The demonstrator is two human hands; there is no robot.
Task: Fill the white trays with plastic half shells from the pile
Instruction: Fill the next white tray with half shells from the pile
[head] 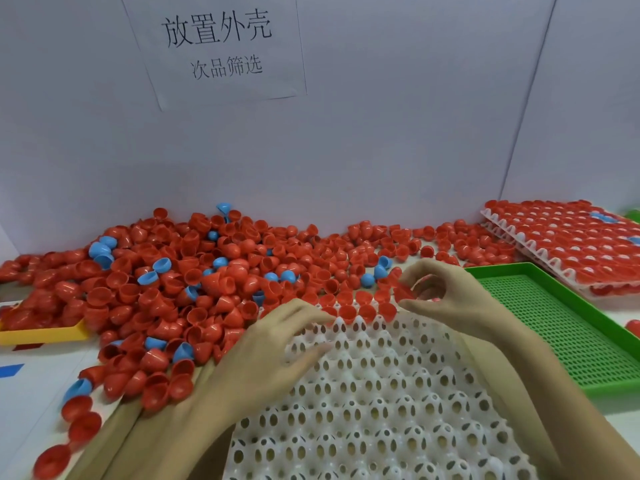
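Red shells (207, 278) heap behind our white tray (381, 393); our right hand (446, 299) pinches one shell (405, 292) at its far edge, left hand (277, 344) fingers spread on it.

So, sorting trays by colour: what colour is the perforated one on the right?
Green tray, clearest in the head view.

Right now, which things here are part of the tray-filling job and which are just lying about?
In the job: pile of half shells; white tray; filled trays; left hand resting on the white tray; right hand pinching a red shell.

Lying about: green tray; yellow tray; paper sign.
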